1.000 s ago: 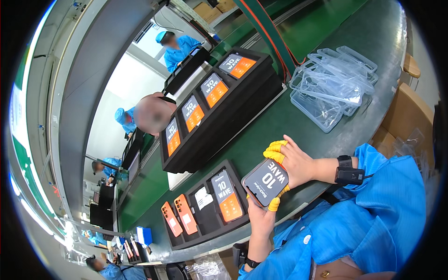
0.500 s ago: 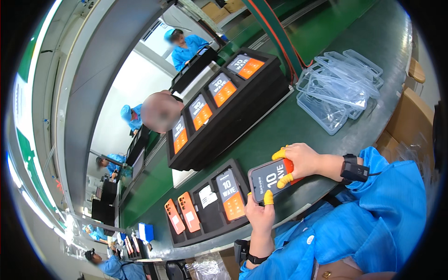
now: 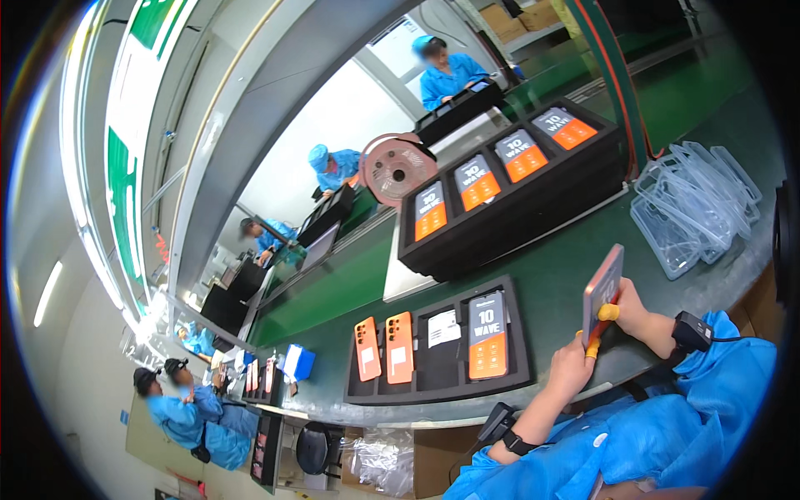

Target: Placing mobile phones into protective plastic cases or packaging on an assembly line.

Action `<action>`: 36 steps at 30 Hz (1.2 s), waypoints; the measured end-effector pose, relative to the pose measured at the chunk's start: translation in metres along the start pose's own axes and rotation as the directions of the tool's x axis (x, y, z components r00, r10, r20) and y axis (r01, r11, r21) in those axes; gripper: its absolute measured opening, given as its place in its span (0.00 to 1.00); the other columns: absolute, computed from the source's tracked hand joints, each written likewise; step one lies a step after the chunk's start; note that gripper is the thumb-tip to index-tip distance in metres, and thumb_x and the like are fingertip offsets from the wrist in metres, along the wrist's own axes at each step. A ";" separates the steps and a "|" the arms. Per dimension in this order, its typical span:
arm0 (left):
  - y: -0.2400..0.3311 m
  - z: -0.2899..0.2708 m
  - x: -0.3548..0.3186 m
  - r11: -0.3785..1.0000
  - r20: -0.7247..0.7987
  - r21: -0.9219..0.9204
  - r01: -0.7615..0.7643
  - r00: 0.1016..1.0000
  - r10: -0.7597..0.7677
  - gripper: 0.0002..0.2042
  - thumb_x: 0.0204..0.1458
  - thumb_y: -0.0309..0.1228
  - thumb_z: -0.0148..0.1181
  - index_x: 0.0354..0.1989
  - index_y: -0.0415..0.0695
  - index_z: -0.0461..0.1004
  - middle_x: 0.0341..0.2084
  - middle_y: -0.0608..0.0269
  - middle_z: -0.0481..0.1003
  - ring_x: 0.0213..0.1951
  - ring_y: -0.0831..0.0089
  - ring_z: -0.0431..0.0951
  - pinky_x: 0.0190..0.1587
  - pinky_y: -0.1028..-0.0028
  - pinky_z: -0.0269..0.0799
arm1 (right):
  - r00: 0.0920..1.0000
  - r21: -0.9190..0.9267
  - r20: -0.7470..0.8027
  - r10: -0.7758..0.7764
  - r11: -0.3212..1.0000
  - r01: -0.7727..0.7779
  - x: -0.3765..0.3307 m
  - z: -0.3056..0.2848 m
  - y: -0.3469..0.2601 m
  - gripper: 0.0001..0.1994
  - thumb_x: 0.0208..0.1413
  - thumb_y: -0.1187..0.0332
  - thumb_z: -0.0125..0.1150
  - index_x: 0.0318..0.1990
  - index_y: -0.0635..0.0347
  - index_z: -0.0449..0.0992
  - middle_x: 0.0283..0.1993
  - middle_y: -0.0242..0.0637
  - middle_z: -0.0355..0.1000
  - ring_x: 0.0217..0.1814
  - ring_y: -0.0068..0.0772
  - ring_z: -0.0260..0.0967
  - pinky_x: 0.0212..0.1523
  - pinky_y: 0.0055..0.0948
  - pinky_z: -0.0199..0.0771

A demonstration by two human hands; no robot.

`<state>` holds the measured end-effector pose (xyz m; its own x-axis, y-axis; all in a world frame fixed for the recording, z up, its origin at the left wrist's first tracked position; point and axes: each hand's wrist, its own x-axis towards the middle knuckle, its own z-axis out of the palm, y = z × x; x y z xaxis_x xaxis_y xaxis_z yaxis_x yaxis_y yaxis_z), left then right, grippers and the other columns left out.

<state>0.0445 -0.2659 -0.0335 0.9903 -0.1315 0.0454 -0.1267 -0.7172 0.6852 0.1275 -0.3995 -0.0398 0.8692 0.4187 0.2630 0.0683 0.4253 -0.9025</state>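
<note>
Both my hands hold one smartphone (image 3: 602,287) above the bench's near edge. It stands tilted on edge, its orange-tinted side toward me and its screen seen at a slant. The fingers of my left hand (image 3: 570,367) close on its lower end, and my right hand (image 3: 631,312) grips its right side; yellow finger cots cover some fingertips. To the left lies a black foam tray (image 3: 427,368). In it are two orange phones, back up, a white label (image 3: 443,327) in a slot, and a phone (image 3: 487,333) with a grey and orange screen film.
Beyond the tray, a stack of black foam trays (image 3: 508,233) bears several phones face up. A pile of clear plastic cases (image 3: 696,204) lies at the right. A reddish reel (image 3: 398,171) stands behind the stack. Co-workers in blue sit farther along the line.
The phone in my hands has gone from nearly flat, screen up, to tilted on edge. Both hands have turned with it. The whole view has swung, shifting the bench things rightward.
</note>
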 end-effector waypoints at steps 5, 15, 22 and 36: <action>-0.011 -0.017 -0.012 0.968 0.061 -0.250 -0.015 0.998 0.031 0.12 0.47 0.28 0.47 0.40 0.38 0.64 0.27 0.53 0.71 0.30 0.62 0.72 0.33 0.67 0.67 | 0.995 -0.010 0.047 0.084 0.996 -0.084 -0.002 0.006 -0.008 0.31 0.28 0.50 0.68 0.39 0.61 0.67 0.33 0.29 0.68 0.34 0.20 0.65 0.36 0.21 0.66; -0.088 -0.121 -0.056 0.440 -0.462 -0.849 -0.292 0.814 -0.352 0.17 0.47 0.38 0.42 0.33 0.35 0.69 0.20 0.63 0.71 0.15 0.79 0.66 0.15 0.82 0.56 | 0.809 -0.318 0.546 0.219 0.947 -0.042 0.005 0.001 0.006 0.24 0.53 0.49 0.41 0.39 0.64 0.69 0.32 0.35 0.68 0.33 0.24 0.64 0.36 0.24 0.64; -0.156 -0.162 -0.085 0.445 -0.472 -0.859 -0.251 0.723 -0.504 0.18 0.44 0.39 0.44 0.39 0.37 0.66 0.26 0.58 0.72 0.18 0.72 0.70 0.16 0.79 0.61 | 0.788 -0.374 0.510 0.344 0.914 -0.157 0.002 0.001 0.001 0.17 0.54 0.57 0.44 0.38 0.64 0.70 0.31 0.33 0.69 0.32 0.22 0.64 0.36 0.21 0.64; -0.131 -0.186 -0.070 0.741 -0.872 0.259 0.619 0.481 -0.097 0.15 0.44 0.33 0.50 0.38 0.35 0.63 0.37 0.46 0.63 0.42 0.53 0.62 0.41 0.61 0.61 | 0.864 -0.540 0.440 0.244 0.841 0.037 -0.002 0.002 -0.009 0.15 0.51 0.58 0.49 0.36 0.62 0.71 0.30 0.36 0.69 0.31 0.28 0.65 0.33 0.24 0.64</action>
<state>0.0029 -0.0352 0.0087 0.5383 0.6025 0.5892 0.5043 -0.7905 0.3476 0.1244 -0.4028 -0.0315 0.5527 0.8184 0.1575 0.3541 -0.0596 -0.9333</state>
